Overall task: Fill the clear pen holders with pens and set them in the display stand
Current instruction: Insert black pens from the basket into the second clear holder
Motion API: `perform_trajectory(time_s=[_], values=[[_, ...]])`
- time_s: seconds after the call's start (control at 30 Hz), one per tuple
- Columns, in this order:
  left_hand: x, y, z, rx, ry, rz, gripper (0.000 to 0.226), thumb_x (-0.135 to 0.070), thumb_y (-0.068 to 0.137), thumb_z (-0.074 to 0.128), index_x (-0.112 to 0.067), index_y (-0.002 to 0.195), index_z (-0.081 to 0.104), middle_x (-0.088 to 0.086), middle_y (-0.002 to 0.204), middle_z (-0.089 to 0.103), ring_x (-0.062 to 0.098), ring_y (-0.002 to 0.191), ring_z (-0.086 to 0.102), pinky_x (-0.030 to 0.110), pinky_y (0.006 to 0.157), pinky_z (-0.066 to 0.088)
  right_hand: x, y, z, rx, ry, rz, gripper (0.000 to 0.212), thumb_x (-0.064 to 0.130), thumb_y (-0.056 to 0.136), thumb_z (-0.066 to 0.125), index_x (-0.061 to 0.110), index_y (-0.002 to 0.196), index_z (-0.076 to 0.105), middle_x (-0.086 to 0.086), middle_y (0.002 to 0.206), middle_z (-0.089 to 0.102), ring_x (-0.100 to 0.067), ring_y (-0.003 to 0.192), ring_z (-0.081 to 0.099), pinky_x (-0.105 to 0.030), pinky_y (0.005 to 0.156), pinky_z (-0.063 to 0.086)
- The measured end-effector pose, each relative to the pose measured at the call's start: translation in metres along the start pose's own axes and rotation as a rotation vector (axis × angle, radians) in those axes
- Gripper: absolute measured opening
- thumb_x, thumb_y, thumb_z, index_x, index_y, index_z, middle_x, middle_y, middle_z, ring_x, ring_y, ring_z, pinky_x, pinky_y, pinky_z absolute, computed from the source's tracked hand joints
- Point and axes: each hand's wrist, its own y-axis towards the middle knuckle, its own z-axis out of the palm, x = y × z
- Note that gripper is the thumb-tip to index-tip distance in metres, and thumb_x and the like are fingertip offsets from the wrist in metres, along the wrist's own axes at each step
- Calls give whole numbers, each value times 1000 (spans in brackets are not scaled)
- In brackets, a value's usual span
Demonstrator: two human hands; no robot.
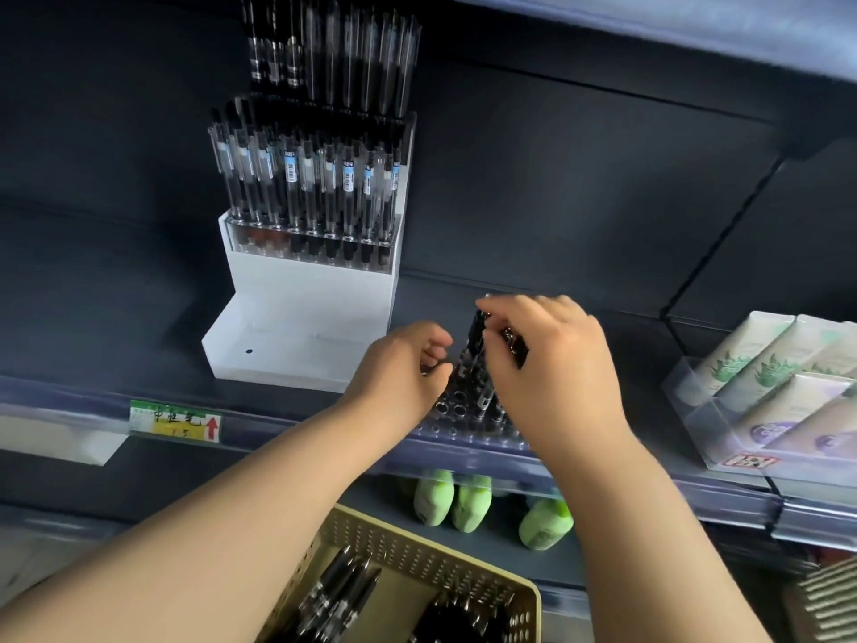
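A clear pen holder with rows of holes lies on the dark shelf's front edge, several black pens standing in it. My right hand pinches a few black pens above the holder. My left hand curls its fingers against the holder's left side, gripping it. To the left stands the white display stand; its upper tiers carry holders full of black pens, and its lowest step is bare.
A beige perforated basket with loose black pens sits below at the bottom centre. Green items lie on the lower shelf. A clear tray of cream tubes stands at the right. A price label marks the shelf rail.
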Motion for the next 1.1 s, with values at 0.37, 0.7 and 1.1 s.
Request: perform_trajectory(time_s=[0.37,0.7,1.1], values=[[22,-72,-28,160,430,149,22,-16,87,55,-22,108,60,-6,104,58,15,93,54,27,76,44,26,-132,46,335,-142,-9,39,13,63,79,19,101,71,3,81,69,-23,73,63,-31,58,52],[81,-149,-8,686,782,-156,28,-10,90,46,-23,114,55,1,112,54,25,95,56,36,80,50,10,-228,77,1004,-141,576,39,17,83,47,27,119,57,-1,120,60,-25,112,55,-32,88,45],[123,-168,31,942,993,-445,37,-7,88,48,-14,124,52,14,128,51,34,118,47,41,101,39,8,-236,108,1136,-81,529,37,10,85,48,21,119,60,-3,123,58,-26,110,56,-34,91,48]])
